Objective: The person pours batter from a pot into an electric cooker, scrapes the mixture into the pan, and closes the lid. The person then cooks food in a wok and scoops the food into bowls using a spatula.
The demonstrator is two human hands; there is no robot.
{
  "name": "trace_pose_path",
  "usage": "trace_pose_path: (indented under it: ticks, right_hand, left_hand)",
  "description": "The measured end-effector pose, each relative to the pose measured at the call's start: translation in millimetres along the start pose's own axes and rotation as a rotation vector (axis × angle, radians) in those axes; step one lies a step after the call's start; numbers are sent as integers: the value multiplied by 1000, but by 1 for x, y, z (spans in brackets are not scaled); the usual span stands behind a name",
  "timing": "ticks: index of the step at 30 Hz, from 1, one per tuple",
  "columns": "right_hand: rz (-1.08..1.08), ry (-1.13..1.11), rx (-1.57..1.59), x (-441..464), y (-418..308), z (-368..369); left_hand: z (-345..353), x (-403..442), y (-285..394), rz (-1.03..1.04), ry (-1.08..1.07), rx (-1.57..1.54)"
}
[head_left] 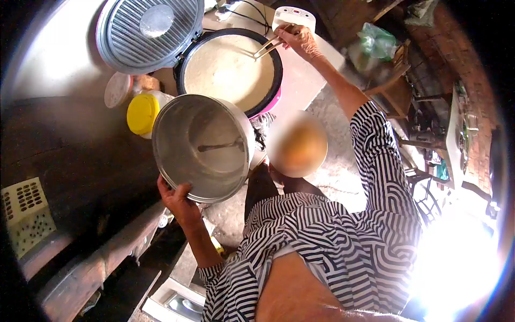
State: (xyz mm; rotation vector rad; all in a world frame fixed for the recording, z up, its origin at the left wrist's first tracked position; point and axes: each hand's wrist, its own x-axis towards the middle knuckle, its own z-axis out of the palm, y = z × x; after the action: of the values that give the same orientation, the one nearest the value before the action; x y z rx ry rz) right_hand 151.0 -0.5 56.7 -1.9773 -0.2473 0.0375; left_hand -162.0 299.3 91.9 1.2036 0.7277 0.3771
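My left hand (pixel 179 201) grips the lower rim of a large metal bowl (pixel 201 177), which is tilted so that its inside shows. A spoon-like utensil (pixel 220 146) lies in it. My right hand (pixel 298 40) is closed on a pair of chopsticks (pixel 265 49). Their tips touch the pale batter (pixel 228 70) in a round black electric pan (pixel 278 72). The pan's ridged lid (pixel 179 35) stands open at its upper left.
A jar with a yellow lid (pixel 142 114) and a small tub (pixel 118 89) stand left of the bowl. Cables (pixel 247 19) run behind the pan. A blurred round object (pixel 299 145) is below it. A perforated plastic basket (pixel 27 204) sits at far left.
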Motion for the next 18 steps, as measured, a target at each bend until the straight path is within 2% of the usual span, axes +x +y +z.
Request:
trace_pose_path:
  ticks: [2,6,8,10,13,16,18]
  right_hand:
    - [-40,34,3,1,4,3]
    - [-27,-93,-30,-3,5,17]
    - [-49,0,-95,0,-3,25]
    - [-91,-43,16,-4,-24,39]
    - [-174,-232,-130,0,-22,66]
    - [-338,-141,-295,7,-29,78]
    - [-350,-151,-292,6,-52,84]
  left_hand:
    - [-3,0,-1,18,-1,-3]
    - [-6,-5,2,3,32,1]
    - [-9,-7,5,-2,46,-3]
    - [-10,-9,7,26,43,21]
    - [-11,-7,6,26,42,-19]
    - [-12,-7,4,9,45,-10]
    - [-11,-11,8,-8,49,-29]
